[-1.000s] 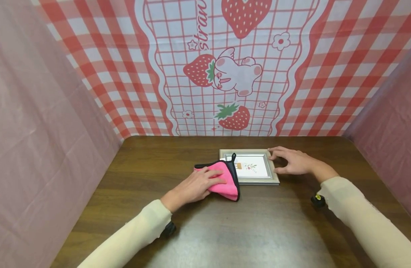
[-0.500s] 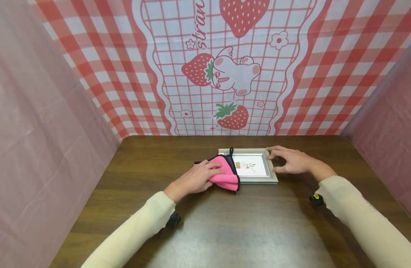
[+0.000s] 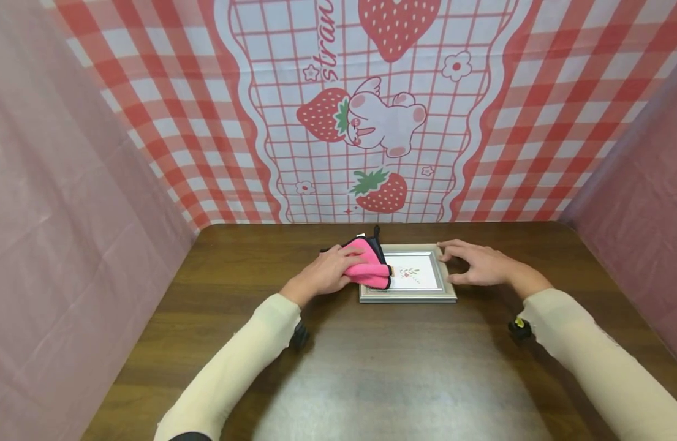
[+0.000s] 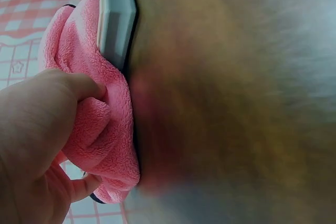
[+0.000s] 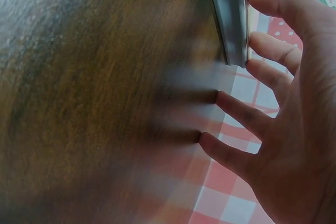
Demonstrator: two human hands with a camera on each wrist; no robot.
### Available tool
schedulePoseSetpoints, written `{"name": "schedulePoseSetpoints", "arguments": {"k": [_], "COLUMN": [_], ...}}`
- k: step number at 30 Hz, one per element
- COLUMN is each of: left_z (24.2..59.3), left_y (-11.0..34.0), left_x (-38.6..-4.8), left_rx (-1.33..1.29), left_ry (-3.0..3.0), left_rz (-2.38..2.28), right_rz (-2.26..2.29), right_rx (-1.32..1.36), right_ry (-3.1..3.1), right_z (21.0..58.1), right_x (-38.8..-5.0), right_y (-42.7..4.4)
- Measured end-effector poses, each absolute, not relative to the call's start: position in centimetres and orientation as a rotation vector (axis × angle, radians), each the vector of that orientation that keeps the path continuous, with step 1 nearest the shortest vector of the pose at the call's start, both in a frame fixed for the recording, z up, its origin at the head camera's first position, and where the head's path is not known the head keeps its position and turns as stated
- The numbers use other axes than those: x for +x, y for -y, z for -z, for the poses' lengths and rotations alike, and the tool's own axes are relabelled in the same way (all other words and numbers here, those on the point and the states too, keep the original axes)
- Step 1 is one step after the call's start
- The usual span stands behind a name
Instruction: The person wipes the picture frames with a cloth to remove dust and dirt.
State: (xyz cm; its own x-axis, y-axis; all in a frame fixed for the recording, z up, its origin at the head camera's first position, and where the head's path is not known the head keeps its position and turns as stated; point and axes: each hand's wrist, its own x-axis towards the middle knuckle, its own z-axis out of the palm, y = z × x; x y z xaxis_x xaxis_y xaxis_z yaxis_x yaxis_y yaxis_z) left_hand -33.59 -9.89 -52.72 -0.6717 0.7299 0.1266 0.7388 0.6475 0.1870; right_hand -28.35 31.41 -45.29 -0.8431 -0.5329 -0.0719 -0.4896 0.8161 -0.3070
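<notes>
A picture frame (image 3: 450, 288) with a silvery border and a small plant picture lies flat on the table. My left hand (image 3: 329, 269) holds a pink cleaning cloth (image 3: 366, 269) with black edging, bunched over the frame's left part. In the left wrist view the thumb presses into the folds of the cloth (image 4: 105, 135), beside the frame's edge (image 4: 116, 19). My right hand (image 3: 481, 264) touches the frame's right border with spread fingers. The right wrist view has thumb and two fingers on the frame's rim (image 5: 231, 19), while two other fingertips (image 5: 223, 98) rest on the table.
The brown wooden table (image 3: 404, 367) reaches back to a red-and-white checked strawberry cloth (image 3: 371, 141). Pink drapes hang at the left (image 3: 79, 202) and right (image 3: 641, 202). A dark wrist device (image 3: 519, 329) sits under the right sleeve.
My left hand has pushed the cloth away from me and slightly right, up across the frame's left part; it is more folded now. The right hand and the frame stay almost in place.
</notes>
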Motion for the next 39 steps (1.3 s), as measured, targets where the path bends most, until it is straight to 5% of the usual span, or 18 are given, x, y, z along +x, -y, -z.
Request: {"name": "schedulePoseSetpoints", "arguments": {"k": [10, 39], "left_z": [53.3, 52.4], "left_y": [9.3, 9.2], "left_x": [-36.4, -33.0], "left_rx": [-1.171, -1.231], "left_ry": [2.849, 2.833], "left_rz": [0.308, 0.328], "right_rz": [0.402, 0.515], "right_rx": [-0.796, -0.783], "right_ry": [-2.846, -2.715], "right_z": [45.2, 44.2], "right_x": [-28.2, -28.5], "right_y": [-31.4, -31.6]}}
